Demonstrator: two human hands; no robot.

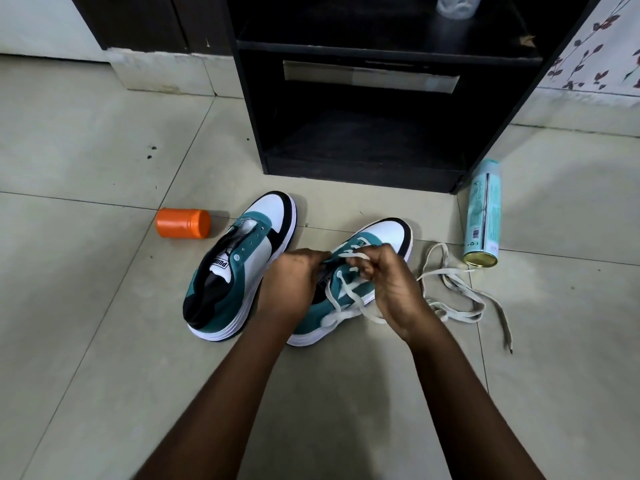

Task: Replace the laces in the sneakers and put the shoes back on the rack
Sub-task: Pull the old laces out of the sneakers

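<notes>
Right sneaker (349,296): on the floor (104,306) in front of the rack (363,161), toe toward it; partly laced with a white lace (341,318).
Right hand (394,289): over the right sneaker's eyelets; grip pinching the lace, fingers curled.
Left hand (291,285): at the right sneaker's tongue side; fingers curled, fingertips meeting the lace. Whether this grip pinches the lace or only steadies the upper, I cannot tell.
Left sneaker (239,265): touching the right sneaker on its left side, toe toward the rack; eyelets bare, tongue open.
Loose lace (457,296): on the floor just right of the right sneaker, in an untidy coil.
Spray can (483,216): lying on its side right of the right sneaker, beyond the loose lace, near the rack's right corner.
Orange jar (183,223): lying on its side left of the left sneaker, apart from it.
Rack: dark, open shelves, directly beyond the right sneaker's toe.
Bottle (457,5): on the rack's upper shelf, partly cut off.
</notes>
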